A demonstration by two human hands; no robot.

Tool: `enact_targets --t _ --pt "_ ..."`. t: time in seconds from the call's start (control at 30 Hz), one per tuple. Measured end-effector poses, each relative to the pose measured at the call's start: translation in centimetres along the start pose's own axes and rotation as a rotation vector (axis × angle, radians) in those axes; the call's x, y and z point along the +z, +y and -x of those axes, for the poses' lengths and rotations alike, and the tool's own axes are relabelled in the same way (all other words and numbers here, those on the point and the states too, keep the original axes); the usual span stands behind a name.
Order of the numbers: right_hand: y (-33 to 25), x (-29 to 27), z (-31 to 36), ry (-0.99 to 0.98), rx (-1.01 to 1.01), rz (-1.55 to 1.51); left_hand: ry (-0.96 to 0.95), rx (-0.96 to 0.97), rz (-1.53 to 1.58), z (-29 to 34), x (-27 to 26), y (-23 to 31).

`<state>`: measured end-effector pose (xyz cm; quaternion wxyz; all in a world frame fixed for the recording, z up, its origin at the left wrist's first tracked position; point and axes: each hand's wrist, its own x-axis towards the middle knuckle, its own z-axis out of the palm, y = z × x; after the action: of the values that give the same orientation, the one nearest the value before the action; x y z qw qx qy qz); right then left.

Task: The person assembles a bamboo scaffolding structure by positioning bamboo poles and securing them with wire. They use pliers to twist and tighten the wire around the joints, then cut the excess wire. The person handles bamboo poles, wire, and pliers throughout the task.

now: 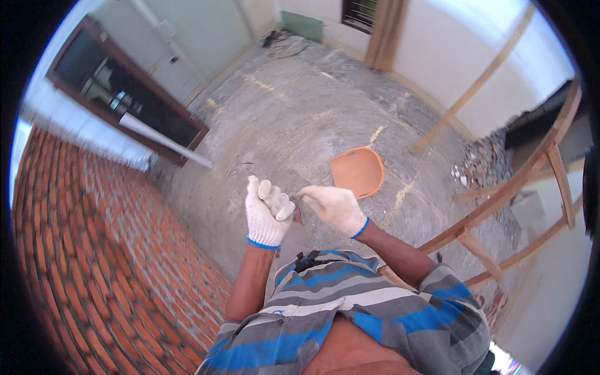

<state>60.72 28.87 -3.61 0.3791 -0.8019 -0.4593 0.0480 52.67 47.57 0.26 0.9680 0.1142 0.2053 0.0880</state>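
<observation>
Both hands wear white knitted gloves with blue cuffs and are held in front of my waist, close together. My left hand [269,211] is closed, its fingers curled toward the palm; whatever lies inside them is hidden. Reaching in from the right, my right hand [334,207] pinches at its fingertips near the left fingers. Anything in that pinch is too small to make out. A thin dark curved strand [240,165] shows just beyond the left fingertips; I cannot tell whether it is held or lies on the floor. Past my right hand, an orange scoop-shaped container [358,171] rests on the floor.
A red brick wall [94,250] rises close on my left. On the right stands a wooden ladder [500,195], with a rubble heap [480,161] behind it. A wooden pole [475,81] leans at the far wall. A white pipe [165,140] crosses the dark-framed window [125,94].
</observation>
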Motion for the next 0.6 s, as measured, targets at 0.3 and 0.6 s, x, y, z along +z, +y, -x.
enact_targets --t 0.3,0.6 --pt "-0.9 -0.9 -12.0 -0.191 0.062 -0.06 -0.245 -0.337 -0.093 -19.9 1.1 9.6" --pt "7.7 1.2 -17.1 0.028 0.693 0.29 -0.333 -0.34 -0.252 -27.5 8.1 8.1"
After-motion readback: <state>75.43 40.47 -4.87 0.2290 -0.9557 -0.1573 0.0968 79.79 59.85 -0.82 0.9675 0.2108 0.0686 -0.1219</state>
